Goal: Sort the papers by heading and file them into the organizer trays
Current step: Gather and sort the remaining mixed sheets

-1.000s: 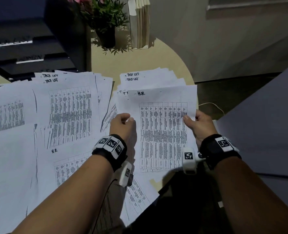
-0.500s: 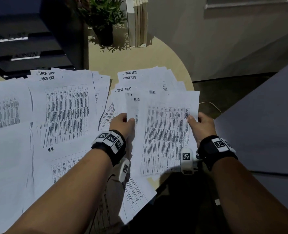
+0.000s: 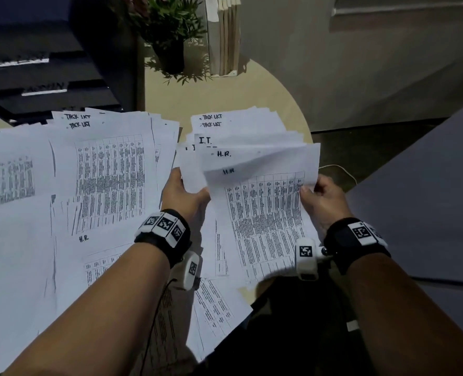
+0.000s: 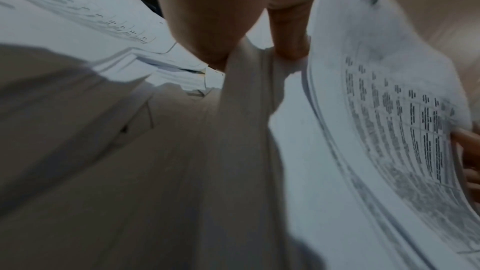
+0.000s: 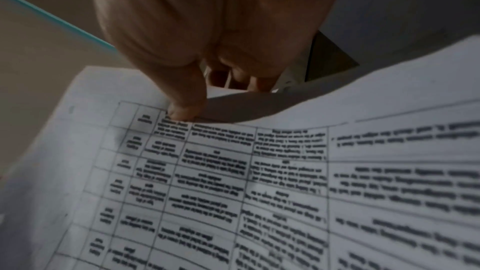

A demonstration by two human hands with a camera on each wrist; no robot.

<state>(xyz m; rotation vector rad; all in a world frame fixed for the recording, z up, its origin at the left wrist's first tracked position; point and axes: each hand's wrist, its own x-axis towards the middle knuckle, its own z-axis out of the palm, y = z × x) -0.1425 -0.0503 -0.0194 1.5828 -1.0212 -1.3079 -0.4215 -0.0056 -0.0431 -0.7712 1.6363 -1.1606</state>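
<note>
White printed sheets with handwritten headings cover the round table. My right hand [image 3: 318, 198] pinches the right edge of a lifted H.R. sheet [image 3: 265, 213], thumb on the print [image 5: 184, 108]. My left hand [image 3: 183, 194] grips the left edge of a sheet [image 4: 249, 81] in the same pile, thumb on top. An I.T. sheet [image 3: 206, 141] and TASK LIST sheets [image 3: 211, 120] lie behind it. A second spread of TASK LIST and H.R. pages [image 3: 108, 180] lies to the left. The black organizer trays [image 3: 48, 77] stand at the back left.
A potted plant [image 3: 168, 28] and upright books [image 3: 225, 36] stand at the table's far side. The round table's edge [image 3: 303, 123] curves past the right pile. A grey surface [image 3: 428, 199] lies on the right, with a thin white cable [image 3: 341, 169] on the dark floor.
The top H.R. sheet has been lifted and bowed upward between my hands. Another H.R. heading and an I.T. heading now show behind it.
</note>
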